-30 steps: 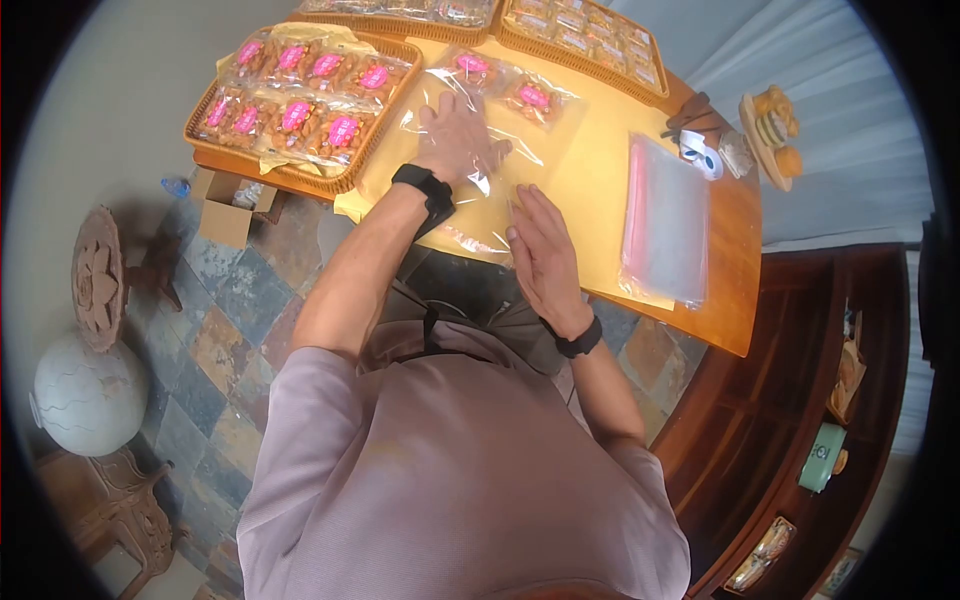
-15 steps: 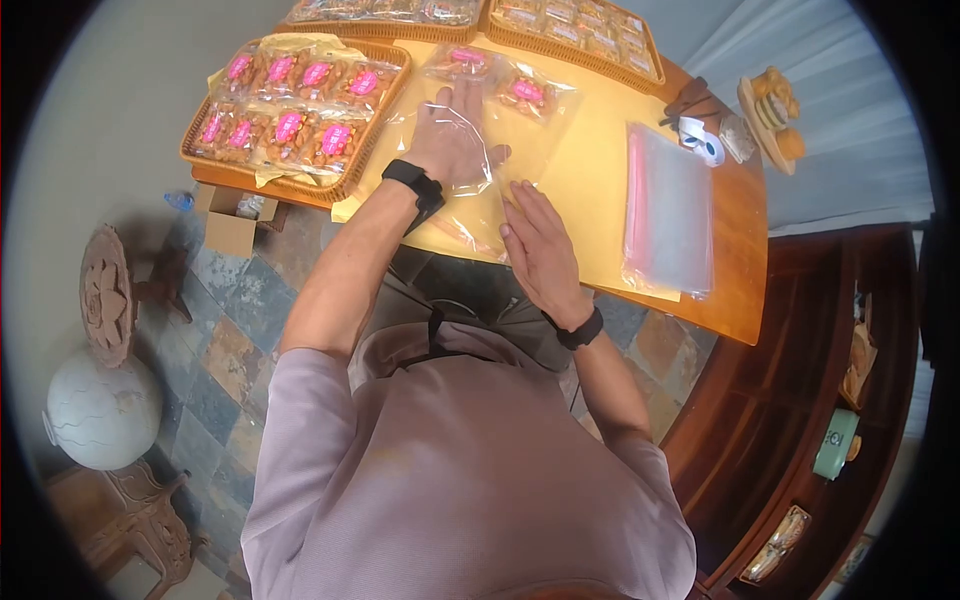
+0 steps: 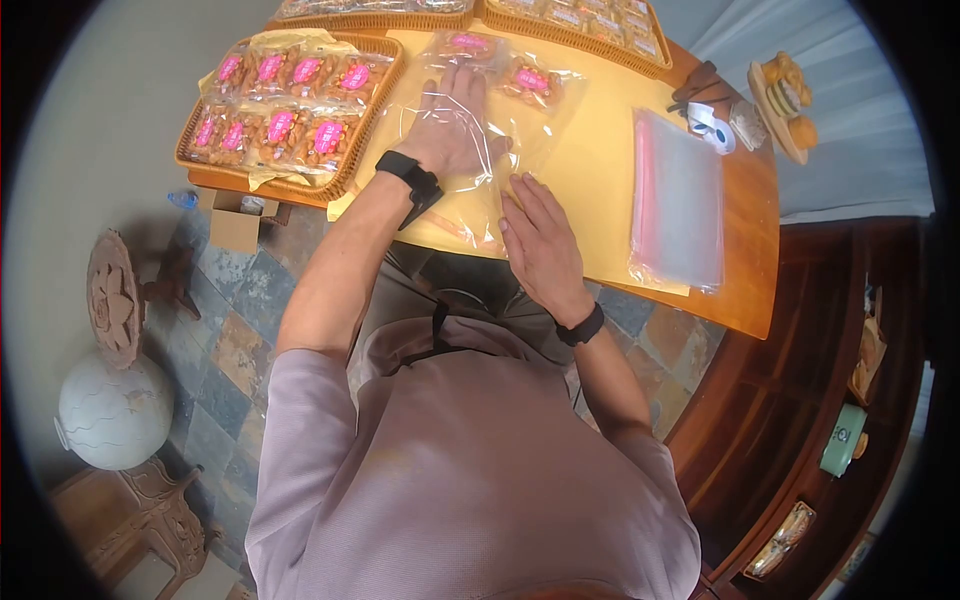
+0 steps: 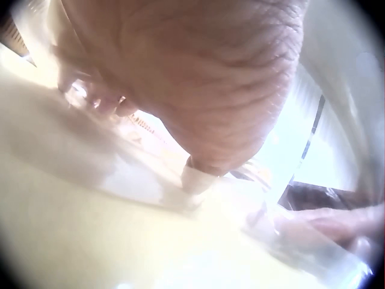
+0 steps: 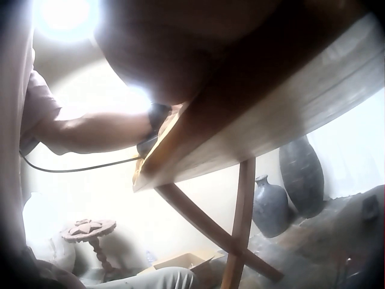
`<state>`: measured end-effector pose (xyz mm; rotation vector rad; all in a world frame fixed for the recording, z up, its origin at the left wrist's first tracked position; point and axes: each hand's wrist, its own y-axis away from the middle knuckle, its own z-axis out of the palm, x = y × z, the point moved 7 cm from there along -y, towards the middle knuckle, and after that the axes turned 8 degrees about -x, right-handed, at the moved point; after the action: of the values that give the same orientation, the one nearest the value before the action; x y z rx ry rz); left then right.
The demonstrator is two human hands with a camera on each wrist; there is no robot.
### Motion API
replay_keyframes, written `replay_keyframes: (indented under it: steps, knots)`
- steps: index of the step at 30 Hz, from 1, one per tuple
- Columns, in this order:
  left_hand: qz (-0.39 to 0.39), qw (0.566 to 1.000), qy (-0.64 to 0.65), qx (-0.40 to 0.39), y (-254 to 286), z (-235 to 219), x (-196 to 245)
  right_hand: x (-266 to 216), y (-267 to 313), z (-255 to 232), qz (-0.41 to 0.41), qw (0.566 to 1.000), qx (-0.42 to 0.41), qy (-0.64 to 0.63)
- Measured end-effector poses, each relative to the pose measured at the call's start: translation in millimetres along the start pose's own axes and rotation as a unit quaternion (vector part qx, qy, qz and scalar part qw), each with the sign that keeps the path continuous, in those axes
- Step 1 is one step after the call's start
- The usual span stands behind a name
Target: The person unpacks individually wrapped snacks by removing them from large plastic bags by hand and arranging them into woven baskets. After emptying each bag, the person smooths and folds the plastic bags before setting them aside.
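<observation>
A large clear plastic bag [image 3: 470, 210] lies over the yellow sheet on the table. My left hand [image 3: 450, 135] reaches forward with straight fingers, and shiny clear film overlaps it in the head view. Its fingertips come close to two clear packs of twisted brown snacks with pink labels, the nearer a snack pack [image 3: 532, 80] to the right. From beneath, the left wrist view shows the left palm [image 4: 192, 78] with film about it. My right hand [image 3: 543, 245] rests on the bag's right side near the table edge, fingers straight and side by side.
A wicker basket [image 3: 370, 120] of pink-labelled packs stands on the left; more baskets line the back. To the right lies a stack of clear bags [image 3: 682, 200], near a white tape roll [image 3: 708, 130]. Crossed table legs [image 5: 237, 241] show below the tabletop in the right wrist view.
The head view has shifted slightly, so the table sits a little differently in it. Film over the left hand has slightly changed its folds; both hands keep nearly the same place on the bag.
</observation>
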<state>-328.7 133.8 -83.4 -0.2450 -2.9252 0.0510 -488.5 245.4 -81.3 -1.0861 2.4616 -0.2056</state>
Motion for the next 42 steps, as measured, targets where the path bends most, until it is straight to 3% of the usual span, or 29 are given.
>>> replay_keyframes:
  steps: [2,5,7,14,20,22,26,28,32,34,42]
  knots:
    - [-0.004,0.999,0.011,-0.044,-1.2,-1.9,0.7,-0.4,0.2,0.3,0.001,1.000,0.001,-0.001]
    - [0.010,0.998,0.058,-0.023,-1.0,-4.1,1.1,-0.7,-1.0,-0.1,0.003,1.000,0.002,0.000]
    - [0.006,0.999,0.000,0.034,0.9,-4.2,4.0,-0.9,-0.9,-0.8,0.005,1.000,-0.001,0.001]
    - [0.045,0.999,0.002,0.030,2.5,-0.2,9.4,-2.3,-1.2,-0.3,-0.004,1.000,-0.002,0.010]
    - [0.090,0.982,-0.048,0.156,22.1,-12.2,29.3,-0.9,-0.1,0.9,-0.002,1.000,0.001,0.016]
    - [0.053,0.990,-0.085,0.097,24.1,-10.2,34.0,-1.2,-0.4,0.6,-0.003,1.000,0.004,0.018]
    - [0.046,0.994,-0.027,0.100,22.4,0.3,28.9,-0.8,0.0,0.2,0.001,1.000,0.000,0.014]
    - [0.018,0.999,0.024,0.016,17.4,4.6,19.0,-1.3,0.3,0.1,0.001,1.000,-0.001,0.012]
    - [-0.008,0.998,-0.036,0.052,17.3,-1.5,9.2,-2.1,0.6,-0.1,-0.003,1.000,-0.008,0.019]
    - [-0.019,0.999,-0.017,-0.039,11.0,2.5,3.0,-2.2,1.1,0.1,-0.003,1.000,-0.008,0.021]
    - [-0.014,0.999,-0.021,0.028,1.7,2.2,-7.7,-1.1,1.6,0.4,-0.004,1.000,0.008,0.016]
